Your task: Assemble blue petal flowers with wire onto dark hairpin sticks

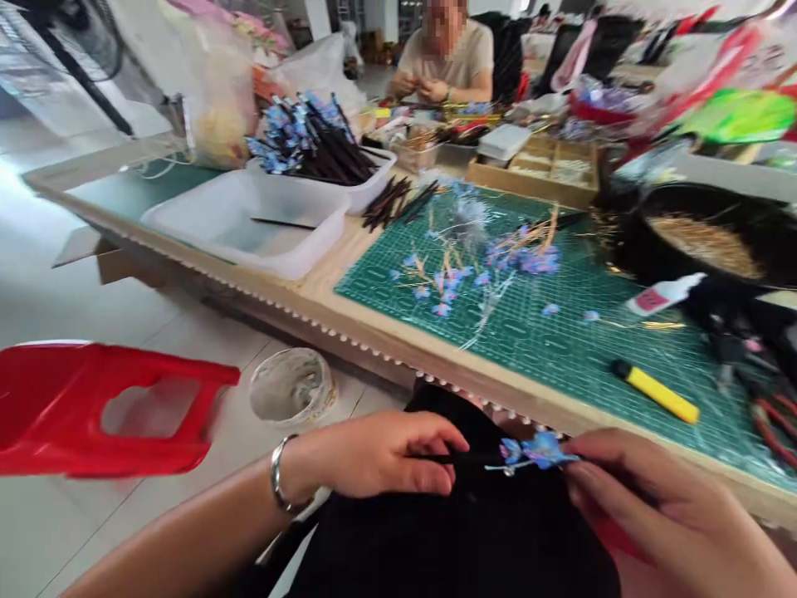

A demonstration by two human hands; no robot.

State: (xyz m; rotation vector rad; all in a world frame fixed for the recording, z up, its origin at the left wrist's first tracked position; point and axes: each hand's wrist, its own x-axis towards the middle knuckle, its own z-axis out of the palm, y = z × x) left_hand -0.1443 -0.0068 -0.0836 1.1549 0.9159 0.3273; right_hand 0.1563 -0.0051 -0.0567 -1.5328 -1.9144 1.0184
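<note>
Above my lap, my left hand (pixel 398 455) is closed around the dark shaft of a hair stick with blue flowers (pixel 541 450). My right hand (pixel 647 490) pinches the flowered end of the same stick between thumb and fingers. The petals are blue with some pink-violet, and a thin pale piece juts out below them. Part of the dark shaft blends into my black clothing. On the green cutting mat (pixel 529 349) lie loose blue flower sprigs (pixel 445 282) on golden wires, with a few single flowers beside them.
A white tray (pixel 249 216) holds one dark stick; behind it stands a bin of flowered sticks (pixel 311 141). A yellow-handled tool (pixel 663 394), glue bottle (pixel 663 295) and pliers (pixel 775 423) lie rightward. A red stool (pixel 56 407) and bucket (pixel 292 386) stand left. A person (pixel 445 58) sits opposite.
</note>
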